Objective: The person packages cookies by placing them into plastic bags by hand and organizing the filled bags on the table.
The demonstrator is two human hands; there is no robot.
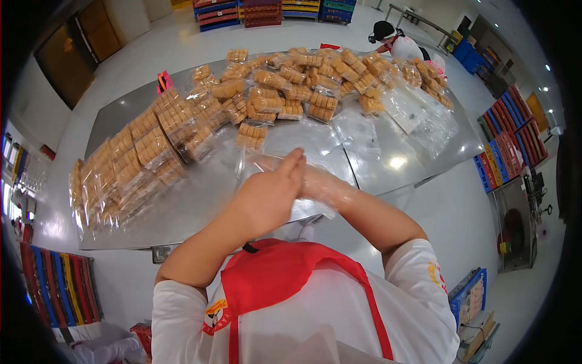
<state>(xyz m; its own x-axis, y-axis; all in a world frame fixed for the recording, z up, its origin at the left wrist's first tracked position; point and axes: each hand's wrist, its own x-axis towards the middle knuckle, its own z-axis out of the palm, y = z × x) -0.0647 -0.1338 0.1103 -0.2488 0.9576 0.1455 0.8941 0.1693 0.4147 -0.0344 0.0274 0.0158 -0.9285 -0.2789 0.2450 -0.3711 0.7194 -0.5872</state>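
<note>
The left hand crosses over the right hand, its fingers stretched out; blur hides whether it grips anything. The right hand shows through a clear plastic bag wrapped around it above the steel table; I cannot tell whether that hand is closed. The bag should be light, limp and slippery, best pinched at its open edge. Just beyond lies a pack of round biscuits, probably light but brittle: support it underneath. More biscuit packs are heaped farther off.
</note>
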